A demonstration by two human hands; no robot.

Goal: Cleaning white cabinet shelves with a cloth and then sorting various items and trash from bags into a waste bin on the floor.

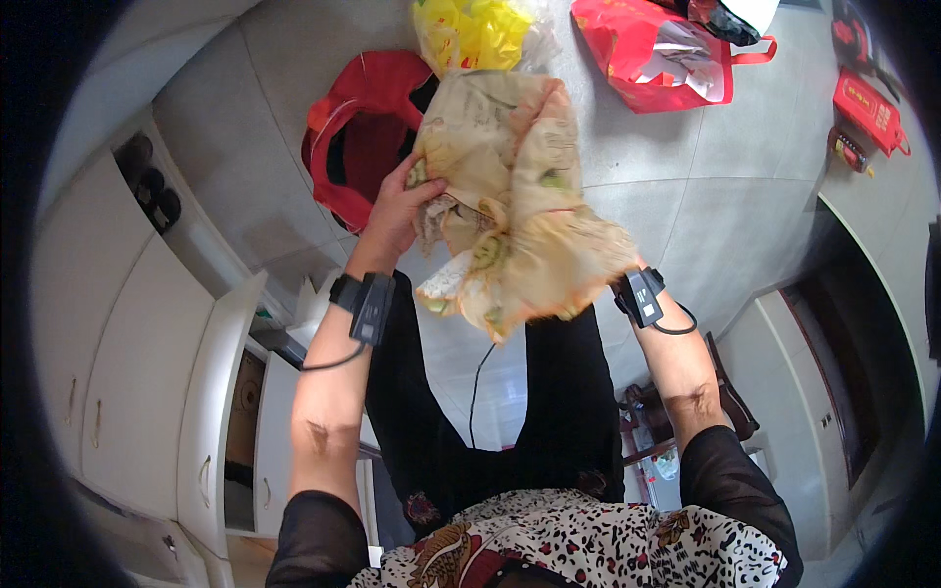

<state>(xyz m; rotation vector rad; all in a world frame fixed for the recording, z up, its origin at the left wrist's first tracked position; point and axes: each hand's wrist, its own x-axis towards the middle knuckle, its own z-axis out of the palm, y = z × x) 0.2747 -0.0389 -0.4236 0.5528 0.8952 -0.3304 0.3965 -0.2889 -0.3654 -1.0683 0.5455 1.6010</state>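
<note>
My left hand (404,191) grips the left side of a crumpled beige fabric piece (548,198), thumb on top. The fabric has a fruit-like print with green slices and orange edging; its exact kind is unclear. It hangs above the floor in front of my knees, its lower part folded and blurred. My right wrist (641,266) reaches the fabric's right lower edge. The right hand itself is hidden behind the cloth, so its grip does not show. Just left of the fabric, an open red bag (360,147) stands on the floor, partly covered by it.
A yellow plastic bag (474,33) lies beyond the fabric. To its right stands a red paper bag (625,66) with papers inside. A small red bag (867,110) and a jar (848,149) sit far right. White cabinets (140,345) line the left, one door (220,411) ajar.
</note>
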